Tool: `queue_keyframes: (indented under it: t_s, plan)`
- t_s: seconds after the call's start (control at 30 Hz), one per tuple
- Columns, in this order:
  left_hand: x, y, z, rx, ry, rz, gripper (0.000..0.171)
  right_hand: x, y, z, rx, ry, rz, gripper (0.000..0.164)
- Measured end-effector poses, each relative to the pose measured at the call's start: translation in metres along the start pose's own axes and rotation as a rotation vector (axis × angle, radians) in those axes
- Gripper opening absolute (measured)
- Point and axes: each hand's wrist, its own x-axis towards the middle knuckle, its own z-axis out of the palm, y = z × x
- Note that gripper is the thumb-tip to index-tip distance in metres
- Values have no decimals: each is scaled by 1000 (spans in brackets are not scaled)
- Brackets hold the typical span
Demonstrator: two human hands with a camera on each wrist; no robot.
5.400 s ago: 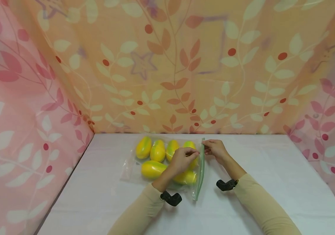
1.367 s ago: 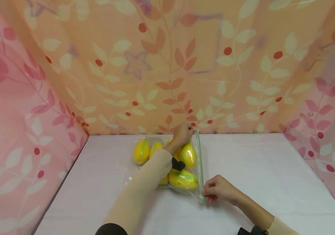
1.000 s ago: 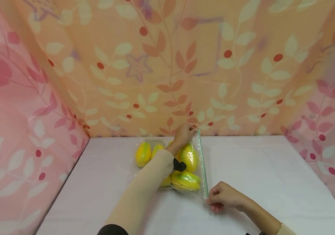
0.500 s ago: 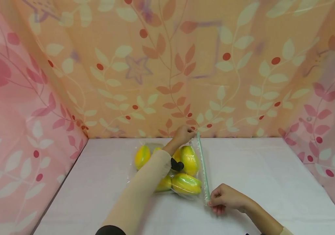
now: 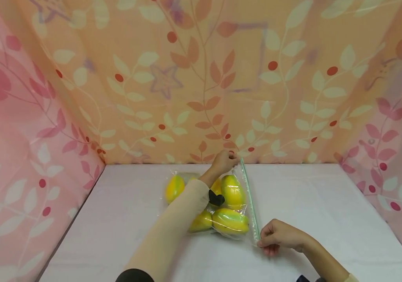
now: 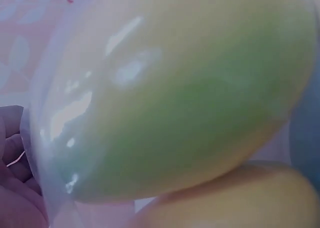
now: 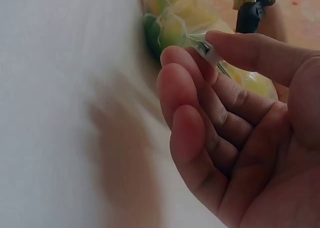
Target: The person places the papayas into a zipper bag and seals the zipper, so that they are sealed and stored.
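Note:
A clear zip bag [image 5: 253, 231] lies on the white table, its green zip strip [image 5: 249, 192] on the right side, running from far to near. Inside are several yellow mangoes [image 5: 230, 221] streaked with green. My left hand [image 5: 224, 161] holds the strip's far end, its forearm crossing over the bag and covering some fruit. At the near corner, my right hand [image 5: 282, 236] pinches the strip's end between thumb and index finger; the other fingers [image 7: 187, 133] curl loosely in the right wrist view. A mango [image 6: 190, 98] under shiny plastic fills most of the left wrist view.
The white table [image 5: 310, 196] ends at an orange leaf-patterned curtain [image 5: 201, 78] behind, with pink patterned curtains [image 5: 10, 156] at both sides. Dark wrist cameras [image 5: 216, 198] are strapped to the forearms.
Since the oldest frame, my right hand has gone from the strip's far end to its near end, and my left hand to the far end. Lately both hands and the bag have shifted slightly right.

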Motion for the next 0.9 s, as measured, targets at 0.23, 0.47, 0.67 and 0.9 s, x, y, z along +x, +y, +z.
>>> queue_keyframes:
  t_s: [0.23, 0.47, 0.67, 0.9]
  plan:
    - [-6, -5, 0, -55, -29, 27, 25, -2, 6, -6, -2, 18, 9, 34]
    - [-19, -20, 0, -131, -12, -4, 24, -6, 9, -13, -2, 20, 30, 32]
    - [-39, -33, -17, -251, 41, 0, 24, -1, 8, -23, -39, 70, 33, 25]
    - [-75, -45, -47, -233, 87, -50, 23, 7, 9, -35, -38, 192, 54, 31]
